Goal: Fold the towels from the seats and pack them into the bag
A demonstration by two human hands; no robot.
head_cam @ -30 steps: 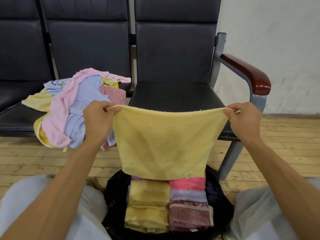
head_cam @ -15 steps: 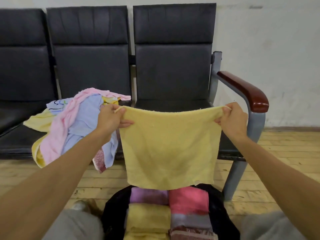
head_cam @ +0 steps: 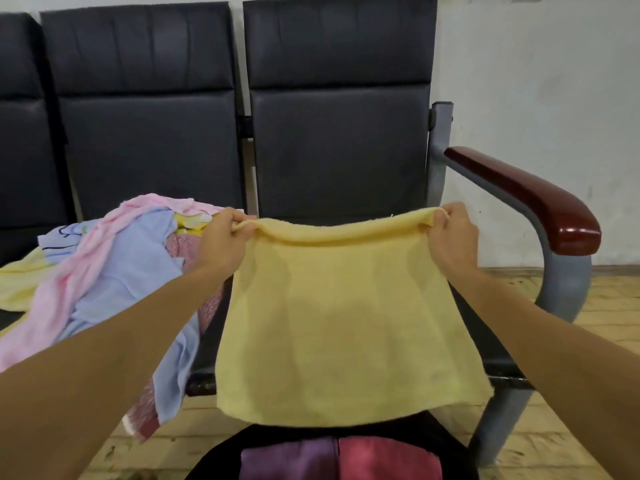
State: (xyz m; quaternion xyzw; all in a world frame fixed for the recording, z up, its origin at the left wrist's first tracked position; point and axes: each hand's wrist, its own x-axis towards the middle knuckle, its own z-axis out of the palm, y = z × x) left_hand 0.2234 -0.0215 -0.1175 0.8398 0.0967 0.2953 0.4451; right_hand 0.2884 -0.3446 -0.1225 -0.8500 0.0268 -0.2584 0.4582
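— Both hands pinching: left hand [head_cam: 221, 237] and right hand [head_cam: 450, 233] each have thumb and curled fingers nipped on a top corner of the yellow towel [head_cam: 346, 323]

— And how does the towel lie between them?

— Its top edge runs straight from one pinch to the other, rolled over a little and sagging in the middle. Everything else hangs below the grip as one flat sheet, lower edge free

— Which hand leads the fold?

— Neither is nearer. They sit level and well apart, so my guess is corner to corner along that top edge. Or the sheet goes down on the seat [head_cam: 491, 351], beneath and just beyond the grip

— And the bag?

— The bag [head_cam: 450, 441] is below the grip and back toward the person, right under the hanging edge, with a purple towel [head_cam: 287, 462] and a pink towel [head_cam: 384, 459] folded inside

— More to come?

— Plenty, the pile [head_cam: 104, 271] lies just left of the left hand
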